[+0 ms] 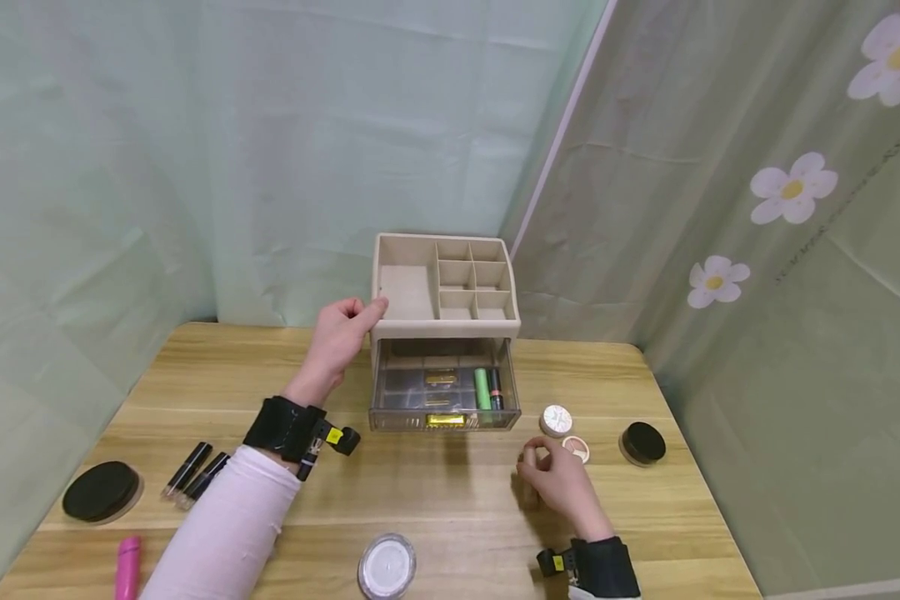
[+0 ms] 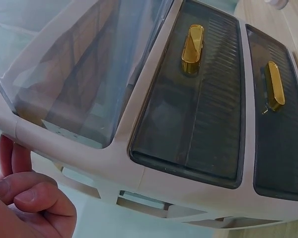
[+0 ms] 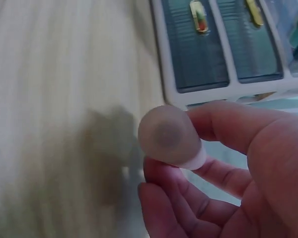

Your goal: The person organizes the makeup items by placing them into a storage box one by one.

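In the head view, our right hand (image 1: 561, 482), at lower right, pinches a small pale piece (image 3: 170, 134) over the desk (image 1: 457, 508), below and right of the open drawer (image 1: 392, 420). Our left hand (image 1: 339, 335), left of centre, grips the upper left edge of the box (image 1: 442, 328). If we set the piece in the drawer, we should keep that grip firm so the box cannot slide, lift clear of the drawer's front, and lower gently beside the green tube (image 1: 482, 389) without knocking it.
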The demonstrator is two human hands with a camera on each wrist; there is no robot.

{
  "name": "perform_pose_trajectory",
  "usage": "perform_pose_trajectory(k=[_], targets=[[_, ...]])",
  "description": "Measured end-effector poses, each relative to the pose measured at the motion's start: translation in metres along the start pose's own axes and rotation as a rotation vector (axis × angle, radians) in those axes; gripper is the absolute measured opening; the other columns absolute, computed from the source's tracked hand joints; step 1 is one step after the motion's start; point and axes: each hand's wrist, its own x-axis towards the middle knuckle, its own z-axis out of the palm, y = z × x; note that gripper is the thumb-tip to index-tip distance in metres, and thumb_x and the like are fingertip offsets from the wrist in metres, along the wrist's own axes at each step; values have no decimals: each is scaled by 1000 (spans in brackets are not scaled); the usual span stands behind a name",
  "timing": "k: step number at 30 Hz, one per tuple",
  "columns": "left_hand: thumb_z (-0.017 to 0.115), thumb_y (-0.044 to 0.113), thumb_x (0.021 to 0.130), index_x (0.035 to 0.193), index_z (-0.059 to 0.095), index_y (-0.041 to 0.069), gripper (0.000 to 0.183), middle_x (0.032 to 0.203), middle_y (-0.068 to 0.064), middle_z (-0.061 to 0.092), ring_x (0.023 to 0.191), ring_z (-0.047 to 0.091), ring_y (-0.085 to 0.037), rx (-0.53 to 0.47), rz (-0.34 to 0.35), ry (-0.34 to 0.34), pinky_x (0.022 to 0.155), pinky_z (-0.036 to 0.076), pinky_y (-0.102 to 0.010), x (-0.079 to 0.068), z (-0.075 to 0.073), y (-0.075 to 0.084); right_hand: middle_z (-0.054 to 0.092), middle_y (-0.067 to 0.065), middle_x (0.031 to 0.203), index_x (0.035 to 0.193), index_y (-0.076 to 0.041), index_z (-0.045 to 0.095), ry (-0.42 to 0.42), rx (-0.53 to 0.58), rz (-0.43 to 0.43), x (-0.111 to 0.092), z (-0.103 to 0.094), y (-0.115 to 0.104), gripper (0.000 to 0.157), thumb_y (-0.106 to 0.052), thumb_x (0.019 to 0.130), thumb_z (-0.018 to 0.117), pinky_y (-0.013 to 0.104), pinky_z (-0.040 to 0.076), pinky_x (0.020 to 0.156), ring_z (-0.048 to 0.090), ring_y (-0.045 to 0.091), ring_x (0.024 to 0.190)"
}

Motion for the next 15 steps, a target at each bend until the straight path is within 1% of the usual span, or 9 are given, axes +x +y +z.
perform_pose_trajectory(k=[4,6,8,11,13,15], targets=[[74,44,102,73,46,10,52,66,3,34,74,40,-23,6,-2,2,63,28,-32,1,0,1,65,0,71,123,-5,69,47,57,-23,5,-7,-8,32,-11,93,78,31,47,54,60,14,57],[73,45,102,73,46,10,53,65,3,35,73,40,-23,12,1,2,62,28,-32,2,-1,2,68,3,75,126,-4,69,60,127,-18,7,-12,-15,32,-10,96,77,30,51,55,63,15,59],[73,46,101,73,47,10,53,66,4,35,73,40,-22,16,8,3,62,28,-32,3,-1,2,68,6,83,132,-6,67,59,233,1,8,-19,-23,36,-12,98,77,31,55,59,64,18,63],[73,46,101,73,47,9,53,66,4,35,73,41,-23,20,15,3,61,28,-32,3,-1,1,69,12,92,139,-9,62,30,415,25,10,-30,-34,41,-14,100,76,33,58,65,67,20,72],[73,46,102,74,47,9,53,66,3,36,73,41,-24,24,9,1,61,28,-32,3,-2,-1,70,13,93,141,-9,59,25,516,24,11,-38,-42,43,-13,101,75,33,58,66,67,21,73],[72,46,102,74,48,8,53,67,2,36,74,41,-24,27,2,-2,62,28,-32,3,-2,-3,71,12,92,141,-8,56,41,590,8,12,-46,-51,42,-11,103,73,32,57,66,67,19,73]])
